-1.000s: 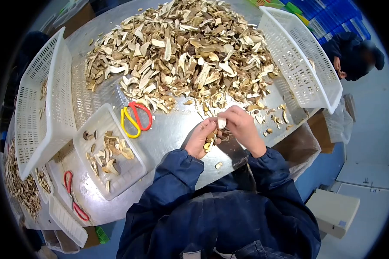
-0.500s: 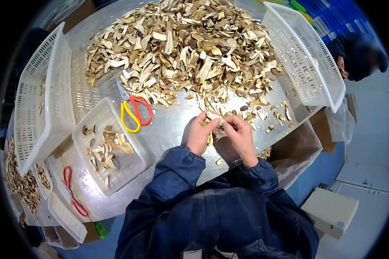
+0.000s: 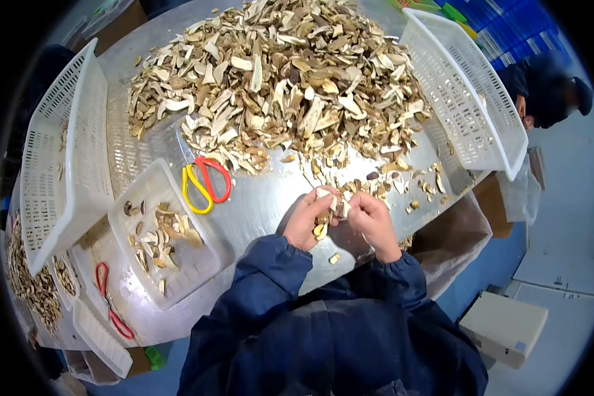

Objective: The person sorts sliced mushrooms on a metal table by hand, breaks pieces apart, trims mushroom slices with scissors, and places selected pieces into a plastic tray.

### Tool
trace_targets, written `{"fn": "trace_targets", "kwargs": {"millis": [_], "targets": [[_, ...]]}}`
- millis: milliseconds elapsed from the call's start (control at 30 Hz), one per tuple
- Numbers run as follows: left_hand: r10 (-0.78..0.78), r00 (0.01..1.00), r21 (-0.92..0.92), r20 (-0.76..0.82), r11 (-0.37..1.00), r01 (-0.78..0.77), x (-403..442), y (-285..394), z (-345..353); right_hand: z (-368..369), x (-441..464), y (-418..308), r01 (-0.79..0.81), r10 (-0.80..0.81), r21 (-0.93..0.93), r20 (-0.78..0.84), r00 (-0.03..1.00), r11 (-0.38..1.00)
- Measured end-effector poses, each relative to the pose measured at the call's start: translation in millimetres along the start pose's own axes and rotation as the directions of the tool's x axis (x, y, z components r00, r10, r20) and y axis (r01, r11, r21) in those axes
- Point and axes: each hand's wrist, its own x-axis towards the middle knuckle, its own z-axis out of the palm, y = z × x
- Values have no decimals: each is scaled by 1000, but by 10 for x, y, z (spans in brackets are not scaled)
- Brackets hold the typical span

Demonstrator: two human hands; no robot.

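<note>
Gripping left hand (image 3: 303, 222): is holding a pale mushroom slice (image 3: 325, 195).
Right hand (image 3: 376, 226): is pinching narrowly at the slice's right side.
Slice position: is resting between both hands, above the bench's (image 3: 261, 204) near edge.
Long axis: fingers are obscuring it.

On the near side of the broad heap of white-and-brown mushroom slices (image 3: 277, 86), a bare strip of the grey metal table (image 3: 257, 201) offers passage between the red-and-yellow-handled metal scissors (image 3: 205, 179) and the person's left hand (image 3: 301, 222). Right of the heap, a white perforated plastic basket (image 3: 450, 99) walls off access; small loose fragments (image 3: 414, 204) litter the heap's near-right side. A second white perforated basket (image 3: 89, 148) obstructs its left, a shallow translucent plastic tray (image 3: 193, 272) its near-left.
</note>
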Motion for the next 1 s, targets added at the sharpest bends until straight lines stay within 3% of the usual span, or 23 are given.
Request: {"fn": "trace_targets", "kwargs": {"millis": [67, 200, 333, 400, 467, 533, 633, 733, 767, 900, 933, 1000], "targets": [[10, 1000, -30, 21, 1000, -9, -7, -8, -25, -5, -62, -30, -58, 51, 182, 38, 998, 982], [39, 997, -96, 65, 995, -33, -23, 38, 7, -10, -20, 25, -143, 146, 106, -21, 989, 984], [77, 987, -170, 140, 984, -53, 12, 32, -50, -84, 19, 75, -96, 73, -359, -78, 994, 928], [100, 982, -185, 159, 980, -70, 19, 32, -76, -234, 121, 141, 49, -159, -482, -189, 969, 875], [99, 990, -184, 99, 980, -80, 30, 5, -85, -448, 276, 96, 199, -517, -785, -175, 838, 587], [87, 995, -194, 55, 978, -75, 25, 9, -58, -611, 348, -17, 85, -420, -870, -147, 896, 486], [44, 997, -388, 68, 922, -14, 48, -2, -118, -684, 420, -69, 57, -294, -949, -39, 955, 311], [9, 1000, -464, 29, 886, 5, 55, 8, -142, -689, 504, -31, 92, -345, -918, -51, 937, 385], [-4, 1000, -467, 6, 884, 6, 58, 5, -146, -688, 492, -45, 85, -318, -863, -90, 944, 498], [-21, 996, -511, 84, 857, 61, 59, 28, -33, -359, 313, -360, 145, -150, -518, 32, 988, 843], [-19, 997, -517, 70, 854, 53, 66, 24, -30, -301, 292, -400, 126, -128, -485, 29, 991, 866], [-10, 999, -530, 39, 848, 29, 57, 28, -17, -301, 371, -376, 61, -141, -666, -67, 988, 744]]}}
